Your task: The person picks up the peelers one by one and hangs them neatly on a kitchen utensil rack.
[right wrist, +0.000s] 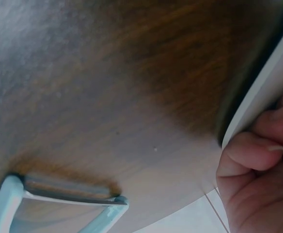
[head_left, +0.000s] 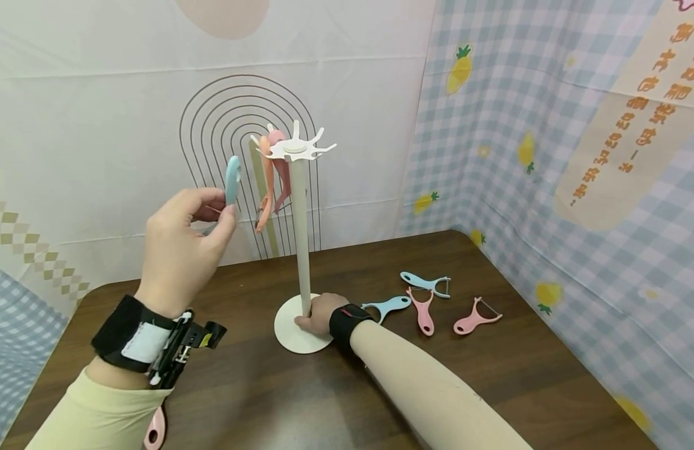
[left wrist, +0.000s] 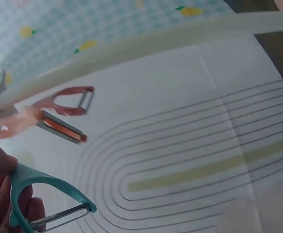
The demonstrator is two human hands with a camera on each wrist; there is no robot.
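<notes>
My left hand (head_left: 186, 234) is raised left of a white stand (head_left: 300, 231) and pinches a light blue peeler (head_left: 232, 178) by its handle. In the left wrist view the peeler's (left wrist: 54, 179) forked head and blade point away from the fingers. An orange peeler (head_left: 266, 181) and a pink peeler (head_left: 283, 178) hang from the hooks at the stand's top, close to the held peeler. Down at the table, my right hand (head_left: 324, 312) grips the stand's round base, thumb on top; the right wrist view shows curled fingers (right wrist: 255, 153) at the base's edge.
Right of the base, two blue peelers (head_left: 425, 282) (head_left: 393, 306) and two pink peelers (head_left: 422, 312) (head_left: 475, 317) lie on the brown table (head_left: 436, 369). Another pink peeler (head_left: 155, 430) lies near the front left, partly behind the left sleeve. Cloth-covered walls (head_left: 369, 125) stand behind and to the right.
</notes>
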